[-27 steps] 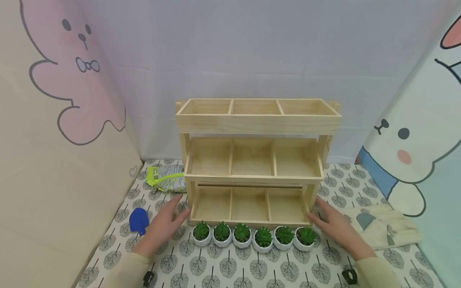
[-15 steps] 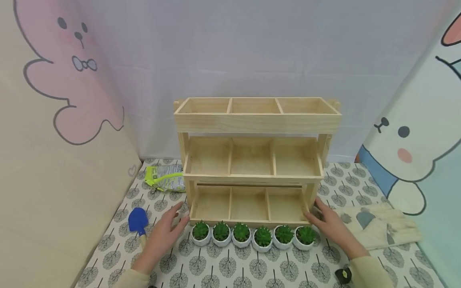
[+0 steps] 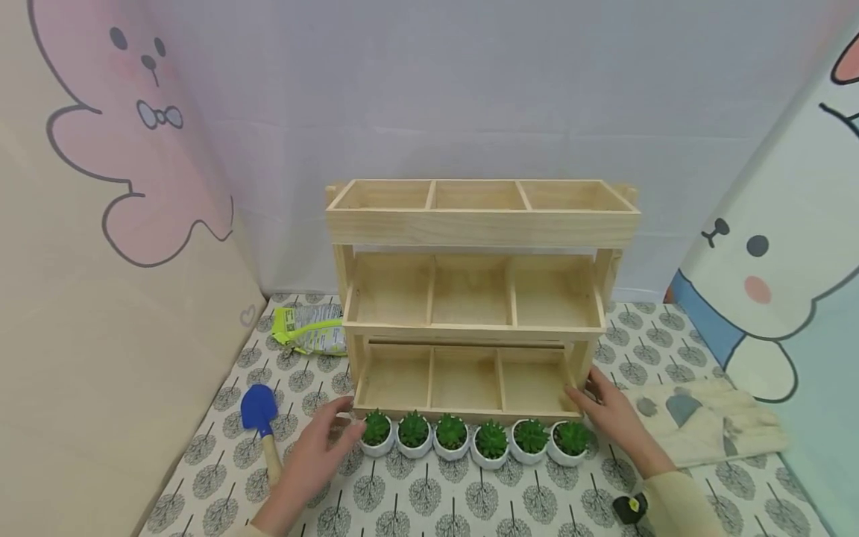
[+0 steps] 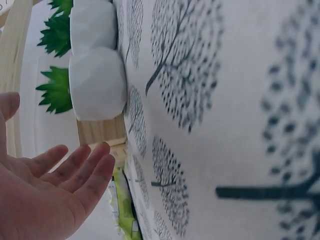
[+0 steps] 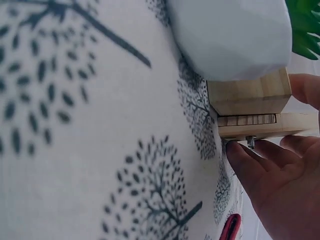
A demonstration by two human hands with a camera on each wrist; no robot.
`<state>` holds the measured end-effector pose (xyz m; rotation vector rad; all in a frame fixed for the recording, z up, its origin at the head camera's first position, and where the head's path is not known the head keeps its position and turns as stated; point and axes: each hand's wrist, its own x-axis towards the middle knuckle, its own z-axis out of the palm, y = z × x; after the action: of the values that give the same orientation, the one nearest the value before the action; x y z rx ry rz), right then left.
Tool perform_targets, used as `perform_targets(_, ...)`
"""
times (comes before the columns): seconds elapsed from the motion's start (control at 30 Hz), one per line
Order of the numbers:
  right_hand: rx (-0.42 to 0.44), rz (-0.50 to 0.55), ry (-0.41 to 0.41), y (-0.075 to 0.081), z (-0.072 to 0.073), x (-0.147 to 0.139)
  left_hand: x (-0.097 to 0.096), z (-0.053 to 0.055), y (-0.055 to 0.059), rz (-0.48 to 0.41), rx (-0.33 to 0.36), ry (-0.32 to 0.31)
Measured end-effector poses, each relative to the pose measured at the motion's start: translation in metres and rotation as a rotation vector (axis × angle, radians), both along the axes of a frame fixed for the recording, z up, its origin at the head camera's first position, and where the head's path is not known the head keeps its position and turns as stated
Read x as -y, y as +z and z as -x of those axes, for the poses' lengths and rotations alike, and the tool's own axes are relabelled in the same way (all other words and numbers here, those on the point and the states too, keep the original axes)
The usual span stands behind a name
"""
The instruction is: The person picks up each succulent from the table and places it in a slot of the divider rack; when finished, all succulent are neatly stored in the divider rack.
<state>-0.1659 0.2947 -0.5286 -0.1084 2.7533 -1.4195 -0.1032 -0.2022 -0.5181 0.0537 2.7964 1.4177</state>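
A three-tier wooden planter shelf stands in the middle of the table, each tier split into three compartments. My right hand grips its lower right end; in the right wrist view the thumb and the fingers lie on opposite sides of the wooden side. My left hand hovers by the leftmost potted succulent, fingers loosely bent. In the left wrist view that hand holds nothing, and a gap shows between it and the white pot. Several such succulents line the shelf's front.
A blue toy shovel with a wooden handle lies at left. Behind it a green and silver bag sits partly behind the shelf. Pale work gloves lie at right. Cloth backdrops rise behind and on both sides.
My left hand has moved from the shelf's left side toward the leftmost succulent, slightly nearer to me. My right hand has shifted a little left against the shelf. The pots stay in place.
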Motion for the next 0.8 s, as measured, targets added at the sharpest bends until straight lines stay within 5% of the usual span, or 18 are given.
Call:
perform_targets(0.37, -0.023, 0.108, -0.012, -0.006, 0.002, 0.000, -0.012, -0.011, -0.004, -0.030, -0.003, 0.010)
perform_targets(0.8, -0.019, 0.150, 0.005, -0.018, 0.001, -0.008, -0.023, -0.007, -0.016, -0.051, 0.026, 0.003)
